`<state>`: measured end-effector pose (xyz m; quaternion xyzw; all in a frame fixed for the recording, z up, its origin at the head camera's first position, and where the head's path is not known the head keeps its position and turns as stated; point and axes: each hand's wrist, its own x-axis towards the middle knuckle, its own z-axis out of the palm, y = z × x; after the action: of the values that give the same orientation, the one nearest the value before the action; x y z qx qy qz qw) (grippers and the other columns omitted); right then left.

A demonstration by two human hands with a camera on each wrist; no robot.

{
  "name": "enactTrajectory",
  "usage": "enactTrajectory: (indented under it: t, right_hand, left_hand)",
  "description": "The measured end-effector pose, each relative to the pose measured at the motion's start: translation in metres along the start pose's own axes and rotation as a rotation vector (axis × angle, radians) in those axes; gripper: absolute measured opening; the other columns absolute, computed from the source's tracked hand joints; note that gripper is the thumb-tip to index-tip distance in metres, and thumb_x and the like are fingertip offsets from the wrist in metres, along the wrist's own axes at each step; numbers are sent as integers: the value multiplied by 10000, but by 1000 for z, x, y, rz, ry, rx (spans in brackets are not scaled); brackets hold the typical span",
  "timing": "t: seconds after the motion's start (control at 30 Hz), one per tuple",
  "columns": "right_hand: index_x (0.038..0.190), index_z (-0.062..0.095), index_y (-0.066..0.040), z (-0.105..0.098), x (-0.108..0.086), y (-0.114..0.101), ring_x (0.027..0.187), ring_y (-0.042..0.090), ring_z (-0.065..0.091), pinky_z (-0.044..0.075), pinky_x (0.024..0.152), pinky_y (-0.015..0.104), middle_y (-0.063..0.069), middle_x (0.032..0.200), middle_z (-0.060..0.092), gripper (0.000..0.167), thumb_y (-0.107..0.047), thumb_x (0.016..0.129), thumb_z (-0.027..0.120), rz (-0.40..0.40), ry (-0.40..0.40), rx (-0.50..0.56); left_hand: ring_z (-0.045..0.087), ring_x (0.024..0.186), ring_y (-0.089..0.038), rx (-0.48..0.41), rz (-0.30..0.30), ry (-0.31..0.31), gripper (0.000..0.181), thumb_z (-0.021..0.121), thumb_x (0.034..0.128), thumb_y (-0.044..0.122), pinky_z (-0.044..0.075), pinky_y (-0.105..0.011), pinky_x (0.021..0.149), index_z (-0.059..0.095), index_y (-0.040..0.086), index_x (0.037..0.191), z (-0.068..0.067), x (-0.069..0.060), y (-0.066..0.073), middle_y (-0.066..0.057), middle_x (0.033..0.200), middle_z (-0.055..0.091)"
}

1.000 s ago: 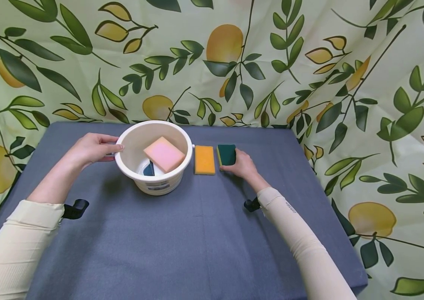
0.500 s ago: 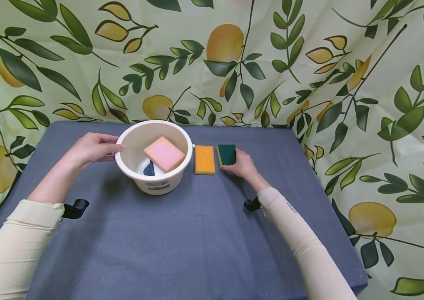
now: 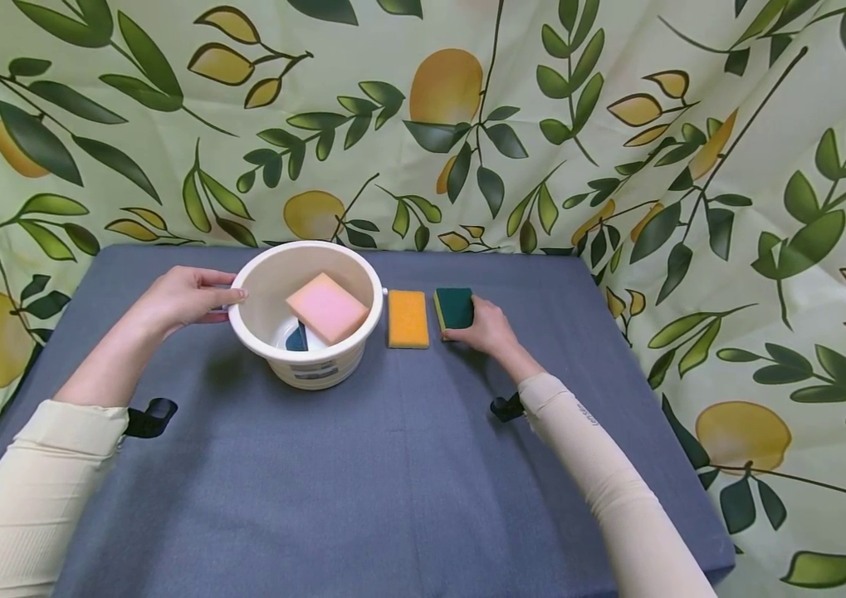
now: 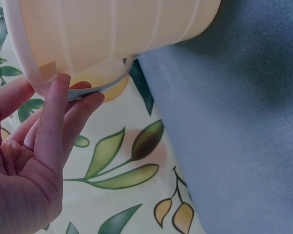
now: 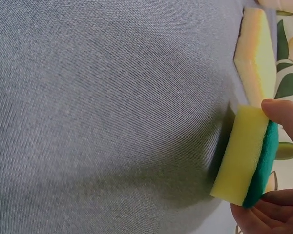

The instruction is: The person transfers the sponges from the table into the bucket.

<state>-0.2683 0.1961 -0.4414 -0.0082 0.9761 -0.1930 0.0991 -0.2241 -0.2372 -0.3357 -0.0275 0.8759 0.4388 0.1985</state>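
Note:
A white bucket (image 3: 315, 367) stands at the back left of the table, holding a pink sponge (image 3: 328, 308) and a dark blue item (image 3: 297, 337). My left hand (image 3: 187, 297) grips the bucket's left rim; in the left wrist view its fingers hold the rim and handle (image 4: 110, 84). An orange sponge (image 3: 408, 319) lies right of the bucket. Beside it, my right hand (image 3: 486, 329) pinches a sponge with a dark green top (image 3: 454, 308). The right wrist view shows that sponge's yellow side (image 5: 241, 151) between thumb and fingers.
A blue-grey cloth (image 3: 363, 482) covers the table. Behind it and at the sides hangs a curtain (image 3: 385, 50) printed with leaves and fruit. A black strap (image 3: 150, 417) hangs at the left wrist, another (image 3: 506, 407) at the right.
My right hand and the green-topped sponge have shifted very slightly to the right. The left hand and the bucket show no clear movement.

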Motion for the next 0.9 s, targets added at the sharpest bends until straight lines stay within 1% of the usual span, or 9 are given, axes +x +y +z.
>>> enactTrajectory:
  t: [0.3, 0.57, 0.9]
  right_hand:
    - [1495, 286, 46, -12, -5, 3, 1250, 377, 456, 433, 1037, 507, 262, 1449, 414, 1000, -511, 799, 739, -2, -6, -9]
    - [1489, 281, 64, -24, -11, 3, 1234, 388, 464, 437, 1028, 517, 277, 1437, 420, 983, -485, 813, 737, -26, -13, -8]
    - [1476, 312, 63, -40, -17, -2, 1172, 382, 508, 482, 970, 503, 269, 1395, 465, 968, -473, 797, 748, -37, 13, -23]
  left_hand:
    - [630, 844, -63, 0, 1, -1, 634, 615, 973, 261, 587, -291, 794, 376, -98, 1437, 1, -1, 1, -332, 1375, 450]
    - [631, 861, -77, 0, -1, -2, 646, 619, 970, 261, 587, -293, 795, 363, -96, 1444, 0, -1, 1, -335, 1384, 440]
    - [618, 784, 2, -12, 17, 6, 643, 619, 967, 265, 587, -248, 764, 376, -105, 1434, 1, -1, -1, -340, 1358, 466]
